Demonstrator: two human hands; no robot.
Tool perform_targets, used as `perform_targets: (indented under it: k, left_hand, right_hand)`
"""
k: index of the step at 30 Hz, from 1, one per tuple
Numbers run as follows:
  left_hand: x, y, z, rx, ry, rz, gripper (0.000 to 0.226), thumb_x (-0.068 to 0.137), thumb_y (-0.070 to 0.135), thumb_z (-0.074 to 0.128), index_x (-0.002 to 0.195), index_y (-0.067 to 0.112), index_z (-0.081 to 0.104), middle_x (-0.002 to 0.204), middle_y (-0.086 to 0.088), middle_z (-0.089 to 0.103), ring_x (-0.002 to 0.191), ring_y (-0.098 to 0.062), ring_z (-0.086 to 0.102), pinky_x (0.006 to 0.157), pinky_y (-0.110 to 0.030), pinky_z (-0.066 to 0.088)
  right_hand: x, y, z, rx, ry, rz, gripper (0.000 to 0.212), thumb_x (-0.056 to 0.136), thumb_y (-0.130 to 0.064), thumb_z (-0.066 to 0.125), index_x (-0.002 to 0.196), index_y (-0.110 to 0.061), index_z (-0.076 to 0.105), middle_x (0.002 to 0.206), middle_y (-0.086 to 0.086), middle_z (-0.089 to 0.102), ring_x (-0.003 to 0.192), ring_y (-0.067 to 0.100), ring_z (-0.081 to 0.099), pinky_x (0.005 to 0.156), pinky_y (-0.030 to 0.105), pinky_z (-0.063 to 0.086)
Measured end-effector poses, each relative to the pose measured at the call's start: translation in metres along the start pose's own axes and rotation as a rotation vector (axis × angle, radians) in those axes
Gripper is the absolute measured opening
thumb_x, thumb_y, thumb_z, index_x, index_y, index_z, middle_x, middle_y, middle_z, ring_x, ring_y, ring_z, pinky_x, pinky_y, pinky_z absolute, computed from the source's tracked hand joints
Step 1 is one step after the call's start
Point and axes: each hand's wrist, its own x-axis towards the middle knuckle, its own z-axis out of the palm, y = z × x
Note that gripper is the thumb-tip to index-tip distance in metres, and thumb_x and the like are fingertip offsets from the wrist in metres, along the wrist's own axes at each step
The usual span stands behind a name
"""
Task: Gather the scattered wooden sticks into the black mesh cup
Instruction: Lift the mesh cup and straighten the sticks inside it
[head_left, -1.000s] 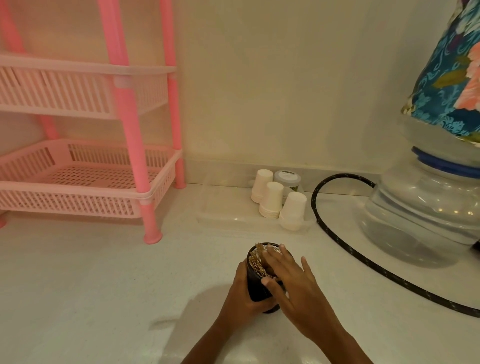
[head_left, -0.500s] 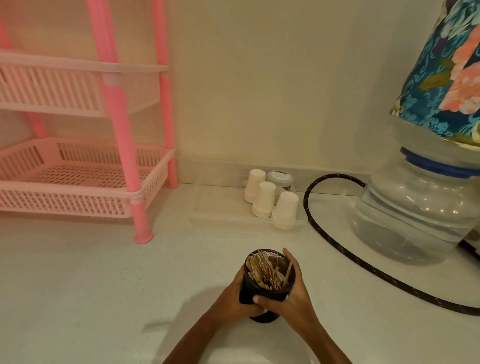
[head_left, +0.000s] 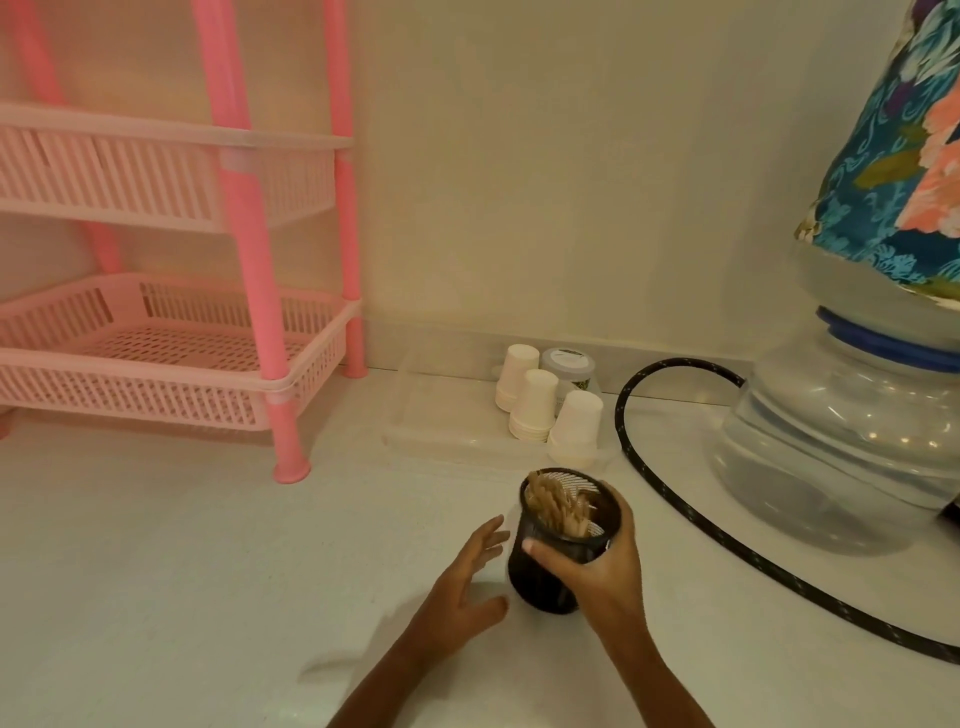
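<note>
My right hand grips the black mesh cup, wooden sticks inside; my left hand is spread just beside it. The surface runs wide leftward, and a black hose curves near on the right. My fingers hide the cup's right wall.

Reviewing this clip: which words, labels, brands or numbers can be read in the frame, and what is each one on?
No text can be read.
Lid of the small jar behind the paper cups: a short dark line of print, too small and blurred to read.
Side label of the same jar: a dark patch, unreadable.
No print shows on the black mesh cup, pink rack, water bottle or floral cover.
</note>
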Motion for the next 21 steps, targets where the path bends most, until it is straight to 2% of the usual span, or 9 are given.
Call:
perform_targets:
  k: [3,5,7,10,12,14,16,19,21]
  left_hand:
    - [-0.003,0.010,0.005,0.088,-0.046,0.063,0.084,0.071,0.040,0.071,0.130,0.048,0.013,0.134,0.032,0.030,0.124,0.014,0.035,0.100,-0.005,0.032]
    - [-0.005,0.012,0.006,-0.003,-0.034,0.098,0.083,0.070,0.028,0.077,0.135,0.032,0.025,0.136,0.018,0.043,0.122,0.007,0.046,0.097,-0.008,0.040]
    - [-0.006,0.012,0.004,-0.096,0.061,0.102,0.081,0.071,0.015,0.078,0.136,0.022,0.030,0.135,0.008,0.049,0.123,-0.003,0.050,0.098,-0.016,0.044]
    - [-0.008,0.012,0.000,-0.119,0.134,0.042,0.082,0.062,0.023,0.081,0.128,0.034,0.035,0.129,0.017,0.050,0.118,0.005,0.051,0.091,-0.011,0.046]
    - [-0.007,0.011,-0.003,-0.080,0.081,0.009,0.081,0.057,0.026,0.082,0.122,0.039,0.036,0.125,0.022,0.049,0.114,0.012,0.049,0.086,-0.005,0.045]
    - [-0.004,0.011,-0.004,-0.056,-0.002,0.004,0.083,0.056,0.028,0.083,0.126,0.035,0.037,0.129,0.017,0.050,0.119,0.003,0.050,0.095,-0.014,0.046]
    - [-0.002,0.011,-0.003,-0.037,-0.049,0.017,0.082,0.057,0.033,0.083,0.127,0.033,0.040,0.132,0.014,0.050,0.123,-0.004,0.049,0.102,-0.021,0.044]
    - [-0.002,0.010,-0.003,-0.064,-0.003,-0.014,0.082,0.060,0.040,0.079,0.125,0.043,0.030,0.134,0.026,0.038,0.125,0.007,0.040,0.103,-0.010,0.035]
    - [-0.001,0.009,-0.004,-0.083,0.033,-0.023,0.084,0.066,0.035,0.078,0.127,0.044,0.021,0.138,0.026,0.029,0.130,0.005,0.032,0.107,-0.011,0.029]
  right_hand:
    - [-0.007,-0.006,0.018,-0.016,0.106,-0.032,0.105,0.049,-0.020,0.089,0.136,-0.013,0.030,0.126,-0.002,0.043,0.122,0.017,0.038,0.101,0.029,0.036]
    - [-0.021,-0.005,0.038,-0.092,0.075,-0.066,0.114,0.048,-0.030,0.089,0.140,-0.013,0.024,0.122,-0.007,0.035,0.118,0.012,0.030,0.100,0.028,0.031]
    - [-0.031,-0.003,0.045,-0.099,0.007,-0.085,0.107,0.050,-0.038,0.086,0.137,-0.018,0.028,0.119,-0.010,0.033,0.115,0.009,0.031,0.099,0.026,0.032]
    - [-0.018,-0.005,0.021,0.064,-0.247,-0.030,0.079,0.051,-0.039,0.086,0.116,-0.034,0.041,0.117,-0.016,0.044,0.114,0.005,0.046,0.089,0.010,0.041]
    - [-0.003,-0.007,0.002,0.166,-0.501,0.041,0.081,0.051,-0.023,0.084,0.117,-0.037,0.038,0.123,-0.019,0.047,0.118,0.001,0.046,0.084,0.004,0.044]
    - [0.003,-0.008,-0.006,0.138,-0.619,0.050,0.092,0.049,-0.016,0.081,0.123,-0.038,0.032,0.126,-0.019,0.047,0.115,-0.007,0.048,0.086,0.006,0.045]
    - [0.005,-0.009,-0.005,0.075,-0.604,0.002,0.094,0.046,-0.016,0.084,0.122,-0.039,0.033,0.124,-0.020,0.049,0.110,-0.014,0.050,0.083,0.005,0.045]
    - [0.010,-0.008,-0.006,0.119,-0.381,-0.030,0.095,0.040,-0.022,0.087,0.121,-0.037,0.040,0.122,-0.014,0.054,0.110,-0.004,0.054,0.081,0.010,0.048]
    - [0.016,-0.008,-0.009,0.149,-0.258,-0.047,0.089,0.041,-0.020,0.089,0.115,-0.037,0.042,0.118,-0.018,0.053,0.108,-0.006,0.053,0.079,0.008,0.047]
